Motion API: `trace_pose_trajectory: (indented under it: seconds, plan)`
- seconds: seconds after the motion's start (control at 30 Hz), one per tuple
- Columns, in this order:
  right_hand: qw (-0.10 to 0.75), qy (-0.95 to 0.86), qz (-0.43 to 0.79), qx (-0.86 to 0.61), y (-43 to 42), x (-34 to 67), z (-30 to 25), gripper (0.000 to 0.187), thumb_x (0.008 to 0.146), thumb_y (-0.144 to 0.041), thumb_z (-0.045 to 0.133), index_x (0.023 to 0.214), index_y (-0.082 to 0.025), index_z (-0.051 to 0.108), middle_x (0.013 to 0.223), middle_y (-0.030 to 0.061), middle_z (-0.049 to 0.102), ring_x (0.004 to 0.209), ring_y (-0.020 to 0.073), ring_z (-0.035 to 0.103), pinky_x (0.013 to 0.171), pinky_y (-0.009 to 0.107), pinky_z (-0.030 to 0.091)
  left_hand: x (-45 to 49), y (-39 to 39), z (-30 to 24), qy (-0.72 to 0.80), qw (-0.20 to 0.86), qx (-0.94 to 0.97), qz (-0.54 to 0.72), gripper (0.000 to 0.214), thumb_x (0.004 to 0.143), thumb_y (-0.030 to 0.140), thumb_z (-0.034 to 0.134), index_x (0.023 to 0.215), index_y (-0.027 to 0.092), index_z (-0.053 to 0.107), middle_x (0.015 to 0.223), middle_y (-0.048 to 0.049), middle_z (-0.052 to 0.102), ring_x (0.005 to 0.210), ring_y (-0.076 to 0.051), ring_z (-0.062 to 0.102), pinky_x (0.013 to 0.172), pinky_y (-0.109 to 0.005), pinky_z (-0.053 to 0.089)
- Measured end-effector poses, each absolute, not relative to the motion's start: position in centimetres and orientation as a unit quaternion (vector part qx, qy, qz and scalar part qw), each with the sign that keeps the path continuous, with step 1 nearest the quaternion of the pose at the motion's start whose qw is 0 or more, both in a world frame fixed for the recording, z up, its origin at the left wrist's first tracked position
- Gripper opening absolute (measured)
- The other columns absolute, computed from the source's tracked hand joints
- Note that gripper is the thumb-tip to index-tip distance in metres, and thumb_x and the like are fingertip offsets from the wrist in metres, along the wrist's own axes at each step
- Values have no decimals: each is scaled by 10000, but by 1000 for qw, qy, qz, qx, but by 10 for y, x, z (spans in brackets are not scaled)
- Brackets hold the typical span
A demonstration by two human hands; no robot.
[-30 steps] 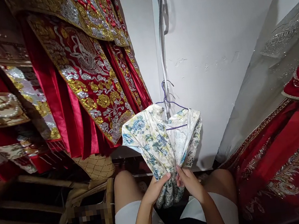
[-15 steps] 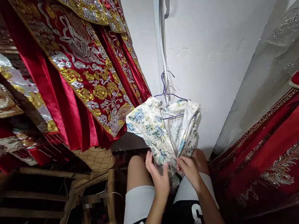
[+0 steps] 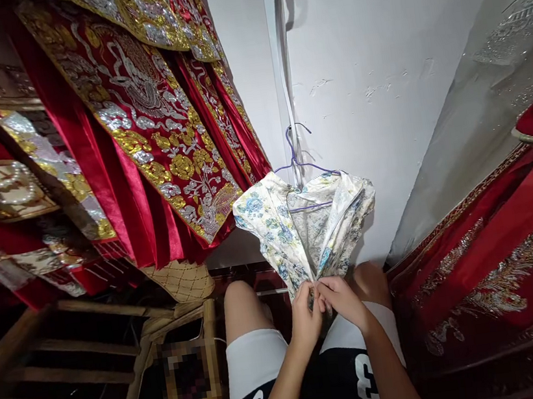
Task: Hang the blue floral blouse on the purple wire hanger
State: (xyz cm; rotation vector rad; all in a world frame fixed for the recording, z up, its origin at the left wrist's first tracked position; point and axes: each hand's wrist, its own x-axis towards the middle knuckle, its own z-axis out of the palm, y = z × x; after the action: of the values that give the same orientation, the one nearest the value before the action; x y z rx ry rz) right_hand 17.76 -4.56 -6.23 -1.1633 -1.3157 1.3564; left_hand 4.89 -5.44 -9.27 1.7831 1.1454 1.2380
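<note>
A white shirt (image 3: 272, 225) with a blue and yellow floral print hangs on a thin purple hanger (image 3: 293, 157) in front of me, between my knees. Its front is parted in a V at the collar. My left hand (image 3: 306, 315) pinches one front edge of the shirt at the bottom of the V. Right beside it, my right hand (image 3: 341, 297) pinches the other edge, fingertips close together. Whatever small fastening may lie between the fingertips is hidden.
Red garments with gold and silver embroidery (image 3: 158, 122) hang at the left. A bamboo chair (image 3: 96, 366) stands low at the left. On the right hangs a beaded red garment (image 3: 512, 272) beside a sheer cover. A white strap (image 3: 284, 60) runs down the wall (image 3: 372, 28) to the hanger.
My left hand has moved right and closed on the shirt's front edge beside my right hand; before, its fingers were spread. The shirt's right shoulder has shifted slightly outward.
</note>
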Motion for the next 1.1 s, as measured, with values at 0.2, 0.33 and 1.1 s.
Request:
trace_pose_trajectory:
  seconds: [0.2, 0.33, 1.1]
  plan:
    - [533, -476, 503, -486, -33, 189, -46, 436, 798, -597, 653, 622, -199, 640, 473, 12, 615, 440, 140, 466, 487, 275, 318, 56, -54, -103, 436, 325, 699, 465, 189, 956, 267, 432, 787, 211, 494, 825, -50, 573, 799, -206, 563, 745, -301, 434]
    - [590, -438, 471, -488, -34, 192, -44, 472, 769, -655, 690, 615, -212, 637, 455, 19, 585, 433, 152, 432, 483, 309, 295, 67, -51, -116, 420, 337, 704, 463, 145, 945, 253, 449, 811, 213, 486, 839, -56, 581, 804, -210, 563, 739, -300, 432]
    - [659, -474, 415, -410, 40, 176, 126, 268, 774, -409, 617, 669, -164, 649, 451, -11, 581, 367, 77, 409, 385, 203, 276, 80, -59, -153, 403, 324, 758, 397, 108, 939, 192, 406, 877, 202, 493, 888, -95, 594, 855, -240, 554, 764, -344, 431]
